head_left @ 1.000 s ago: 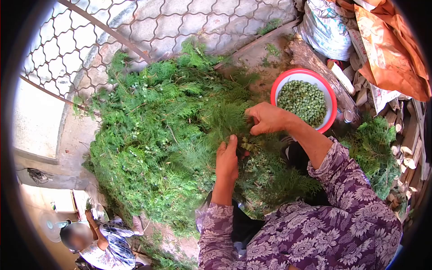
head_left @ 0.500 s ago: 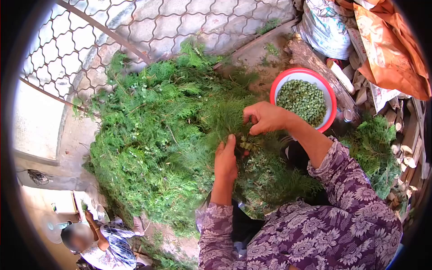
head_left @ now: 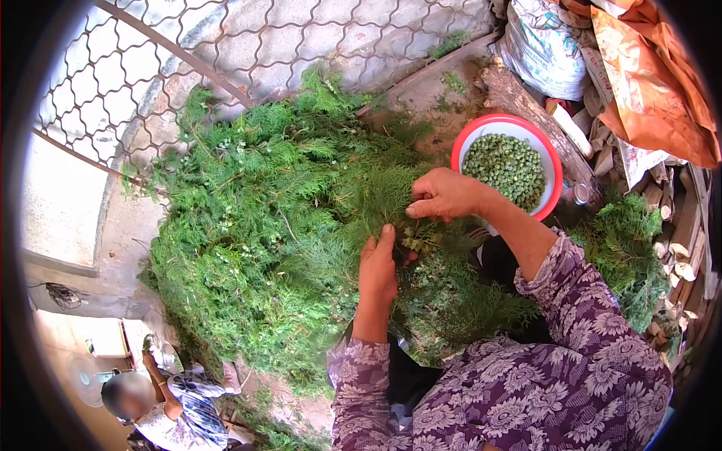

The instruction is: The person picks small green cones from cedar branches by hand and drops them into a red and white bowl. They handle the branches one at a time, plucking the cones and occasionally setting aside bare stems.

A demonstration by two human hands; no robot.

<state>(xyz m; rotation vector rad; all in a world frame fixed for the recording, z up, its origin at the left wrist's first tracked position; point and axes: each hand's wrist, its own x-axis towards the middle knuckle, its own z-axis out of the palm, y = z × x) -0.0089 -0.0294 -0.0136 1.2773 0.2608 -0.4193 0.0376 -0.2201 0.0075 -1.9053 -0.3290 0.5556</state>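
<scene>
My left hand [head_left: 378,263] is closed round a feathery green conifer sprig [head_left: 383,197], thumb pointing up along it. Just above and to the right, my right hand [head_left: 445,195] is curled, thumb pressed to the bent fingers beside the sprig. Whatever lies between those fingertips is too small to make out. Both hands are over a big heap of cut conifer branches [head_left: 248,248], some bearing small pale green cones. Behind my right wrist stands a red-rimmed white basin [head_left: 456,150] holding many small green cones [head_left: 505,167].
Wire mesh fencing [head_left: 293,37] runs along the top. A log [head_left: 526,105], a white sack [head_left: 545,49] and an orange sack [head_left: 654,83] lie at upper right, with firewood [head_left: 681,259] below. Another person [head_left: 177,406] sits at lower left, holding some greenery.
My right hand has shifted slightly, and its thumb and fingers have closed together. The left hand stays in place. The other person's raised hand has moved a little.
</scene>
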